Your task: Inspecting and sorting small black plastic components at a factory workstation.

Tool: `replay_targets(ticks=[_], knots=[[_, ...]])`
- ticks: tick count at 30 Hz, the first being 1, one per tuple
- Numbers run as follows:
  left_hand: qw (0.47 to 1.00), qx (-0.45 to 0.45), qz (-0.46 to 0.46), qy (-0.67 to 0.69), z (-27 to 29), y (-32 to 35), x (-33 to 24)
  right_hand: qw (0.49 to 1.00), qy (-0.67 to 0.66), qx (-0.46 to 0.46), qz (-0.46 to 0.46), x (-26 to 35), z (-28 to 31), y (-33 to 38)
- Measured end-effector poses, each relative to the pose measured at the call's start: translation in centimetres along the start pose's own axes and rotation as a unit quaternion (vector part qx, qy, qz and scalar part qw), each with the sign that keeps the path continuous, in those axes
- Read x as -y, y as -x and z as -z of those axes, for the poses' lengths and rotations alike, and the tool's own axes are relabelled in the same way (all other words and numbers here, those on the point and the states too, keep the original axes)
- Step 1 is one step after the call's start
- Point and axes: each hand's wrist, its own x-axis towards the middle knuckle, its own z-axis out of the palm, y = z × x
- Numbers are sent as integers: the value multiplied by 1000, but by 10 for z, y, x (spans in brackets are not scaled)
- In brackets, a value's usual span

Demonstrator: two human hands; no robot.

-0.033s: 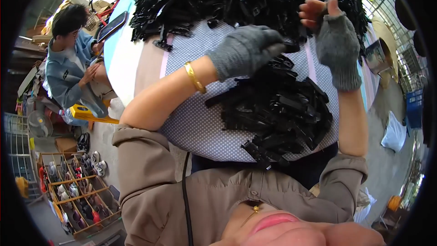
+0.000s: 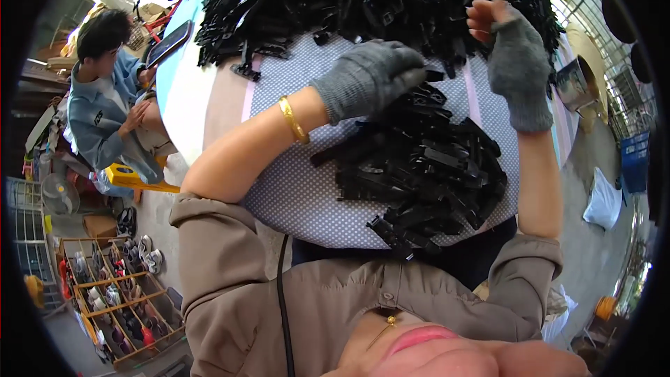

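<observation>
In a fingerless-looking grey knit glove, my left hand [image 2: 377,75] hovers at the far edge of a smaller heap of black plastic pieces [image 2: 433,167]. Its fingers are bent together, and a dark piece [image 2: 437,75] sticks out at their tips; the grip itself is mostly hidden. My right hand [image 2: 516,63], in a matching glove with bare fingertips, is raised at the right of the table, its thumb and fingers apart and nothing visible between them. Beyond both hands spreads a large pile of similar black pieces [image 2: 391,0]. Their exact kind is too small to tell.
The pieces lie on a round table with a dotted, striped cloth [image 2: 293,202]. A phone or tablet [image 2: 169,43] rests at its left edge, near a seated person [image 2: 105,105]. A shoe rack [image 2: 118,300] stands lower left; a metal bucket [image 2: 578,84] is at the right.
My left hand has shifted slightly left and down, the dark piece at its fingertips moving along. My right hand's fingers have turned a little.
</observation>
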Motion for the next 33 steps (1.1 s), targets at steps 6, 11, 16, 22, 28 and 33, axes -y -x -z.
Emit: replay_targets(ticks=[6,11,16,22,28,33], knots=[[994,92,-7,-53,-1,7,4,933,339,122,27,-10,1,3],[992,110,-22,56,0,9,18,833,521,133,128,-10,-8,10],[945,84,128,289,4,8,21,869,466,128,110,-17,-10,6],[939,69,193,277,4,-1,28,917,316,114,213,-2,-22,14],[990,71,39,111,11,11,-3,935,238,51,258,1,-31,19],[898,41,90,429,22,9,-3,812,364,132,437,23,-24,26]])
